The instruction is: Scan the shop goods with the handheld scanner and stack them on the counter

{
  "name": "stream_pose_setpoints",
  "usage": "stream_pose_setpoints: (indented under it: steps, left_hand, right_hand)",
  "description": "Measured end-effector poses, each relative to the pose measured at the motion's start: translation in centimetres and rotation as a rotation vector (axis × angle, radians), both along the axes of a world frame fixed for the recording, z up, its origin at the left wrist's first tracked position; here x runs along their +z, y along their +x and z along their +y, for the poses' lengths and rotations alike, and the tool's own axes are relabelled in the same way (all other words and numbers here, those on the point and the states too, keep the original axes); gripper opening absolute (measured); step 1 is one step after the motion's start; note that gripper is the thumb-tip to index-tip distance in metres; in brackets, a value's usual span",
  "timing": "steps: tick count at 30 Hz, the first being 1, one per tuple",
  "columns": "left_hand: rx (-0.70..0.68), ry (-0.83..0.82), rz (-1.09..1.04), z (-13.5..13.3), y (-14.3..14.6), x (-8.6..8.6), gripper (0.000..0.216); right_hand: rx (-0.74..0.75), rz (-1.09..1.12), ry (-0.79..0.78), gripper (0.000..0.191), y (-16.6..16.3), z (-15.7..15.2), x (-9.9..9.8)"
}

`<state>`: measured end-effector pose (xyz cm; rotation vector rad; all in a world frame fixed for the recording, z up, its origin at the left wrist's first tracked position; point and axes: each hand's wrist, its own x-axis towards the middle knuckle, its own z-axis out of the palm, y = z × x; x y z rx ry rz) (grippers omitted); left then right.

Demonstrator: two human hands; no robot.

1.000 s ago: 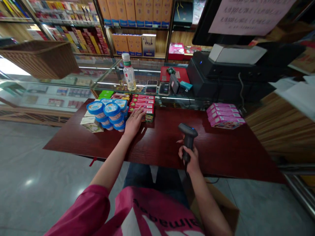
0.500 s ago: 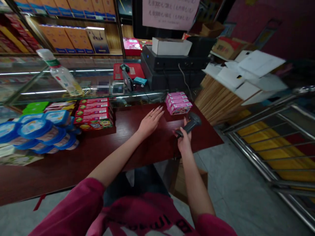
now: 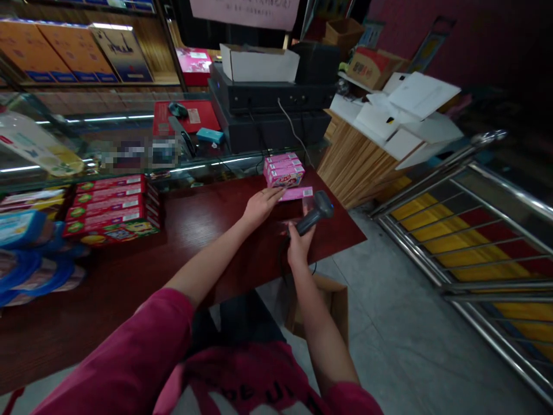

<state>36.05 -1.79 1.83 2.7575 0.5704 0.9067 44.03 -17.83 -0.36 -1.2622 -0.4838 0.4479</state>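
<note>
My right hand point(image 3: 298, 245) grips the handle of a dark barcode scanner point(image 3: 317, 210), whose head points toward the far right of the dark red table point(image 3: 203, 230). My left hand point(image 3: 259, 206) reaches to a stack of pink boxes point(image 3: 283, 168) there; its fingertips pinch the end of one pink box point(image 3: 297, 193) lying flat in front of the stack, just under the scanner's head.
Red boxes point(image 3: 110, 204) are stacked at the table's left, with blue-lidded tubs point(image 3: 26, 253) beyond them. A glass counter point(image 3: 129, 150) with a bottle point(image 3: 37, 147) runs behind. A black register point(image 3: 268, 109) stands at the back. A cardboard box point(image 3: 328, 305) sits on the floor; metal rails point(image 3: 475, 230) lie right.
My view swung right. My left hand left the red boxes, crossed the table and took hold of a pink box. My right hand carried the scanner toward that box.
</note>
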Motion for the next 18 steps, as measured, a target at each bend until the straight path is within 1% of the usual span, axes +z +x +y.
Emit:
stream_pose_setpoints:
  steps: [2,5,8,10,12,14,16,18]
  left_hand:
    - [0.032,-0.025,-0.065,-1.1,-3.3,-0.8,0.044]
    - [0.151,-0.052,-0.134,-2.1,-9.5,-1.4,0.046]
    - [0.29,-0.057,-0.147,-2.1,-15.6,-1.4,0.044]
    - [0.387,-0.062,-0.163,-1.7,-18.6,-1.4,0.044]
    - [0.466,-0.076,-0.206,-1.4,-20.5,-1.6,0.045]
    - [0.519,-0.088,-0.253,-1.3,-21.3,-1.8,0.047]
    - [0.546,-0.099,-0.275,-1.3,-21.5,-1.9,0.05]
    - [0.554,-0.105,-0.275,-1.3,-21.4,-1.9,0.051]
  right_hand:
    - [0.023,0.003,0.006,0.082,0.0,-0.1,0.0]
    - [0.083,0.007,0.005,0.063,-0.2,-0.3,0.3]
    - [0.221,0.002,-0.042,0.048,-0.9,-0.3,1.0]
    - [0.355,-0.003,-0.091,0.043,-2.2,-0.3,1.3]
    - [0.484,-0.005,-0.133,0.041,-4.2,-0.2,1.3]
    - [0.564,0.004,-0.152,0.044,-6.5,-0.2,0.9]
    - [0.576,0.003,-0.145,0.055,-8.6,-0.1,0.4]
    - [0.55,-0.038,-0.132,0.065,-9.9,-0.2,-0.1]
